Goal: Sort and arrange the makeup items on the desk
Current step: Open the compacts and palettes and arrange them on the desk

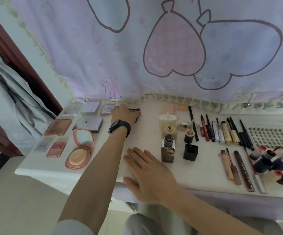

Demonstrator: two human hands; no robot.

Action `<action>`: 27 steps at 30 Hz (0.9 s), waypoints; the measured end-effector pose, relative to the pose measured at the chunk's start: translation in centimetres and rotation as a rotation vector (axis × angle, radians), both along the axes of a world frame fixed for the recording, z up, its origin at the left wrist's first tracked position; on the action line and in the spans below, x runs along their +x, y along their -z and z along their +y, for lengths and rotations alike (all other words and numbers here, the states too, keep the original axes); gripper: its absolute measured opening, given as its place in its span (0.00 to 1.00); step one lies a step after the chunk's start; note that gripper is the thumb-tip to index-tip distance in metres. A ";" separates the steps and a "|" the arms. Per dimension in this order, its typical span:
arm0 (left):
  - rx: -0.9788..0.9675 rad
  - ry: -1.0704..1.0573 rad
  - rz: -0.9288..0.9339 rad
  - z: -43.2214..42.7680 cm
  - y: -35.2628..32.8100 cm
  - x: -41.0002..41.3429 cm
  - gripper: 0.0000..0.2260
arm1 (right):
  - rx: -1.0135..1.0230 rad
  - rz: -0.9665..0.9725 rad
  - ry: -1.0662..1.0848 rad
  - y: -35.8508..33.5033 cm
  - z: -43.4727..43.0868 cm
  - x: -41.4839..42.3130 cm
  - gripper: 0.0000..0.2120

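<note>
White counter [145,133] under a pink heart-print curtain [174,48]. Left hand [124,114] grips a dark palette [135,110] at the back, beside the compacts [89,108]. Right hand [147,170] lies flat, fingers straight, near the front edge.

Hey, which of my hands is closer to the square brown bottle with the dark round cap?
Right. The right hand lies flat on the desk just left of the brown bottle; the left hand is farther back and left, gripping a dark palette.
</note>
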State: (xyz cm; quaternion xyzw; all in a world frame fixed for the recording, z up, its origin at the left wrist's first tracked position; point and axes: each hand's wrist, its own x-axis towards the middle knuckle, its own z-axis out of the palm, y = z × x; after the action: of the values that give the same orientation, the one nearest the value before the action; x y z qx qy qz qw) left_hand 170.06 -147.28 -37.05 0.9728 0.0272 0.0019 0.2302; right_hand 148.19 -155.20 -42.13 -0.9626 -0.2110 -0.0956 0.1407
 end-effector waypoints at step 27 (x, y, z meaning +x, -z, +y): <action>0.041 0.014 0.000 3.5 -5.4 -1.0 0.30 | 0.009 -0.022 0.020 0.6 -0.1 0.2 0.31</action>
State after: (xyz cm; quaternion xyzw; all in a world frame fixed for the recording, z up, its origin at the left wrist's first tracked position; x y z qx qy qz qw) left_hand 169.07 -143.76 -31.69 0.9774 0.0203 0.0010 0.2103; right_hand 148.35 -155.31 -42.72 -0.9628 -0.2027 -0.1087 0.1417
